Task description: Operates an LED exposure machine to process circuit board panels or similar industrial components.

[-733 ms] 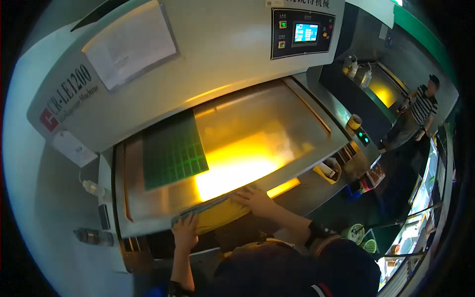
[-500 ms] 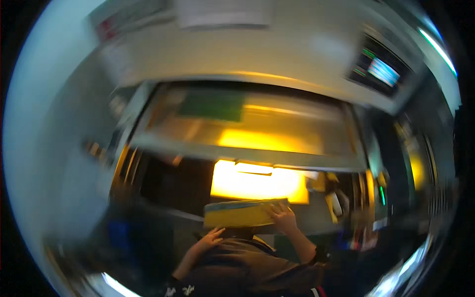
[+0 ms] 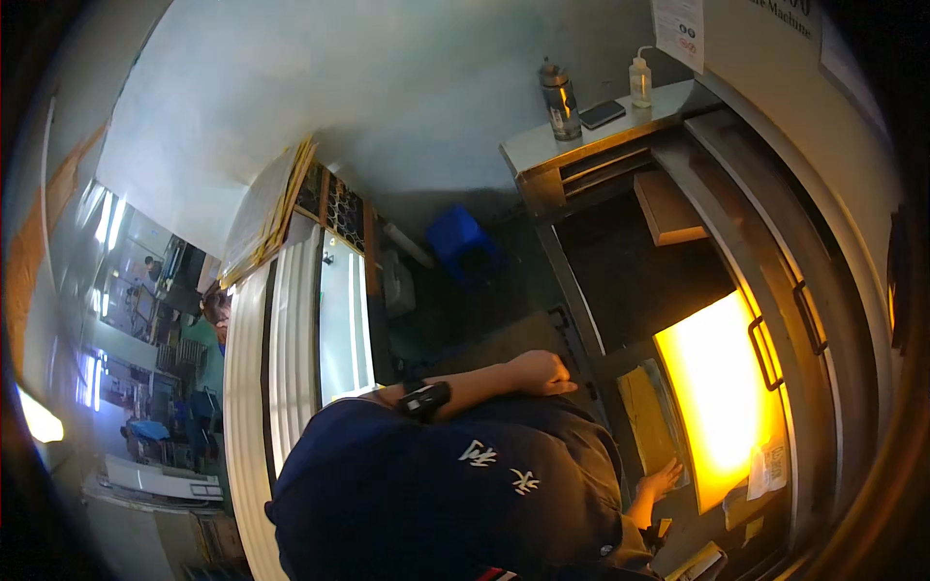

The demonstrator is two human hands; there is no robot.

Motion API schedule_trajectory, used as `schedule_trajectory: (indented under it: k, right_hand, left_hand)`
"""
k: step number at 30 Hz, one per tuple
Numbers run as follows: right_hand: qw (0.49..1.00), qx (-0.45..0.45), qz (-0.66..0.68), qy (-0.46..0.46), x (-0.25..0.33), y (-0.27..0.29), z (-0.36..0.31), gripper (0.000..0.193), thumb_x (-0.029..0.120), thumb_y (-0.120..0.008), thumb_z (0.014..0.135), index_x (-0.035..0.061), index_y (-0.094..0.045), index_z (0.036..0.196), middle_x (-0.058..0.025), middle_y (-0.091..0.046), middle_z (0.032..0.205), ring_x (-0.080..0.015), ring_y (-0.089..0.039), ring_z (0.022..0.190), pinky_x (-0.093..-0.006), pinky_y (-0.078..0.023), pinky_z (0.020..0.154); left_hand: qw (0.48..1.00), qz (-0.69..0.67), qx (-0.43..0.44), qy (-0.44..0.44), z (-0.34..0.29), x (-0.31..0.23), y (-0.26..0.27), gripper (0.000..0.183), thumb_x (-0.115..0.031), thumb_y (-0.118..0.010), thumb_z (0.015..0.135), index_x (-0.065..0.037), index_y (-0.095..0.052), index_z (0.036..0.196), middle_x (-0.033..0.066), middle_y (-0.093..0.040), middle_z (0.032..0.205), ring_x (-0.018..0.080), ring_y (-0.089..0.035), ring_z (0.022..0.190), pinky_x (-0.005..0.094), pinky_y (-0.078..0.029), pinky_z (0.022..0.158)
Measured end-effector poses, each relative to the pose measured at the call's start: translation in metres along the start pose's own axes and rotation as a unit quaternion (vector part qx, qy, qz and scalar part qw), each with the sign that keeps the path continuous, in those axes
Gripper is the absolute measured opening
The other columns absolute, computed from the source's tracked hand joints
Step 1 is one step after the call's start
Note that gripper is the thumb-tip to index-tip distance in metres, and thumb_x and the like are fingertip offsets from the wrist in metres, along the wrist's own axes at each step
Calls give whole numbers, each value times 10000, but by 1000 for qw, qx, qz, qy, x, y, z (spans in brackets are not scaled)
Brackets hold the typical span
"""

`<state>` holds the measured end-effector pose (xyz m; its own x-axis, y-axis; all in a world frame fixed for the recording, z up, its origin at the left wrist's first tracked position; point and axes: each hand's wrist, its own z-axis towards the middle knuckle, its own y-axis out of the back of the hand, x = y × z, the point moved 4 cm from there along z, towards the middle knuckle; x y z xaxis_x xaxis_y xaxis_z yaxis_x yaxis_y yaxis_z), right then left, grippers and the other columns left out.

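My left hand [image 3: 541, 373] is curled into a loose fist in front of my body, off the bench, with a dark watch on that wrist. Nothing shows in its fingers. My right hand [image 3: 662, 479] lies with fingers outstretched at one end of a flat yellow panel [image 3: 644, 407], which has a greyish edge strip. That panel rests on the dark bench, alongside a brightly glowing yellow light plate [image 3: 722, 387].
A bottle [image 3: 560, 100], a phone [image 3: 603, 114] and a white squeeze bottle [image 3: 640, 79] stand or lie on the machine's side ledge. A brown box [image 3: 668, 208] sits inside the machine. A blue stool [image 3: 463, 244] is on the floor, near a lit glass-topped table [image 3: 344, 310].
My view has swung left, bringing the side room into sight. My left hand, earlier beside the yellow panel with fingers apart, is now drawn back and curled. My right hand stays at the panel.
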<state>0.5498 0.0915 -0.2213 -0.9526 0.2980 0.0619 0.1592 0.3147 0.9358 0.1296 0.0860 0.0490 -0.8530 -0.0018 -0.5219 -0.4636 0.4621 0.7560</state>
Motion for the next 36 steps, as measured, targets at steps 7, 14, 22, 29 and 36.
schedule_trajectory:
  k: [7, 14, 22, 29, 36]
  right_hand:
    - [929, -227, 154, 247, 101, 110, 43, 605, 214, -572, 898, 71, -368, 1450, -215, -309, 1513, -396, -308, 1386, -521, -265, 1132]
    - [947, -290, -2, 138, 162, 94, 3, 653, 379, -522, 942, 62, -311, 1473, -202, -286, 1518, -340, -284, 1408, -516, -275, 1124]
    - [995, -84, -7, -61, 223, 91, -84, 543, 417, -676, 812, -25, -625, 1125, -220, -650, 1099, -386, -611, 1035, -468, -463, 909]
    - [992, -28, -41, -118, 234, 53, -133, 542, 455, -690, 783, 17, -641, 1097, -191, -629, 1087, -403, -581, 1064, -526, -367, 1011]
    - [977, -156, 94, -112, 277, 37, -180, 510, 388, -677, 838, -53, -619, 1087, -229, -613, 1172, -344, -600, 1052, -455, -444, 938]
  left_hand:
    - [950, 25, -69, -304, 88, -65, 72, 519, -487, -521, 913, -35, -639, 688, 187, -618, 695, 405, -599, 691, 485, -480, 630]
    - [930, -62, 173, -317, 70, 19, 50, 385, -430, -620, 867, -57, -675, 940, 144, -679, 932, 336, -645, 878, 443, -496, 728]
    - [961, -236, 133, -56, -20, 298, 77, 526, -469, -508, 952, -22, -610, 1208, 171, -616, 1201, 327, -560, 1148, 389, -432, 974]
    - [947, -188, 250, -74, -29, 359, 141, 518, -487, -511, 944, -10, -651, 1088, 182, -652, 1065, 336, -607, 1037, 408, -471, 879]
    - [932, -200, 70, -293, 32, 290, 194, 338, -362, -621, 901, -36, -646, 984, 155, -642, 915, 321, -626, 867, 410, -488, 774]
